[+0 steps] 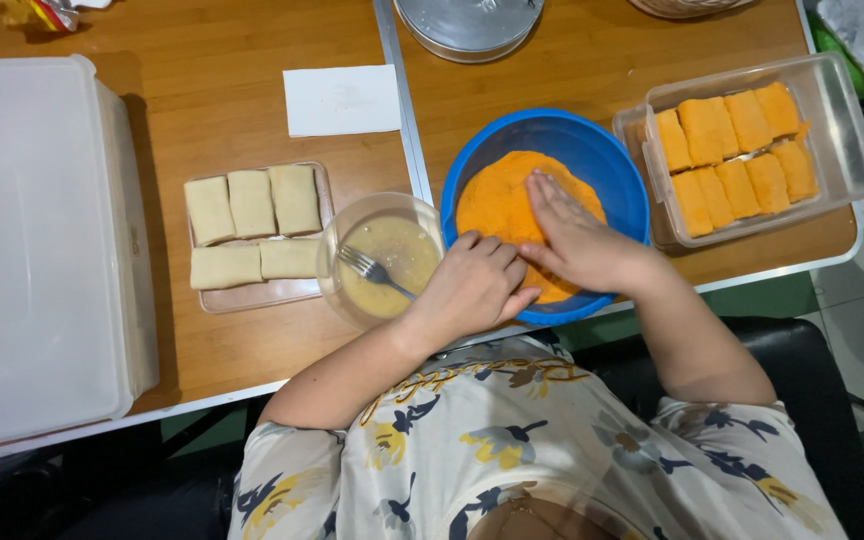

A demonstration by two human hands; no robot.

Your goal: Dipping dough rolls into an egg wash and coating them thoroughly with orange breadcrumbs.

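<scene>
Head view: hands [527, 265] over crumbs [497, 200], food hidden.

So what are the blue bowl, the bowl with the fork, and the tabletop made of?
The blue bowl looks like plastic: solid colour, soft sheen. The bowl with the fork is see-through, glass or clear plastic, I cannot tell which. The tabletop shows brown wood grain, perhaps laminate, with a pale metal-looking edge.
</scene>
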